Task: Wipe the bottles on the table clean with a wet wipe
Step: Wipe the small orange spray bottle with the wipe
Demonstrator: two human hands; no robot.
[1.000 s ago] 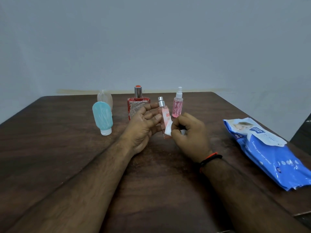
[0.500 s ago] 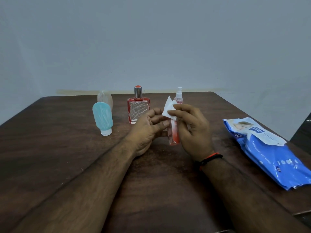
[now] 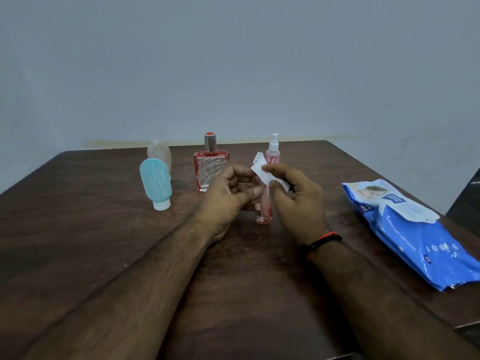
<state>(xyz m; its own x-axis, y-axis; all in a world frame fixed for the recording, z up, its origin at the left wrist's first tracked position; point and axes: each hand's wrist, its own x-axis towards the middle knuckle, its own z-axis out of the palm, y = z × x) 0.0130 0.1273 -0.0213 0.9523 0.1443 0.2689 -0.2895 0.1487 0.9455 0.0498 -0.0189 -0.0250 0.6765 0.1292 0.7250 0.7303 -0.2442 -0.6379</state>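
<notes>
The blue wet-wipe pack (image 3: pixel 413 229) at 3 o'clock reads "mee mee". Left hand (image 3: pixel 228 201) grips the slim pink perfume bottle (image 3: pixel 264 206), mid-table; right hand (image 3: pixel 296 201) pinches the wet wipe (image 3: pixel 262 170), now slid onto its top.

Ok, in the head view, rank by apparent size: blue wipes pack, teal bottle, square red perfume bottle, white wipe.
1. blue wipes pack, clearly largest, though nearest the camera.
2. teal bottle and square red perfume bottle: too alike to rank.
3. white wipe, smallest; the right hand partly hides it.
</notes>
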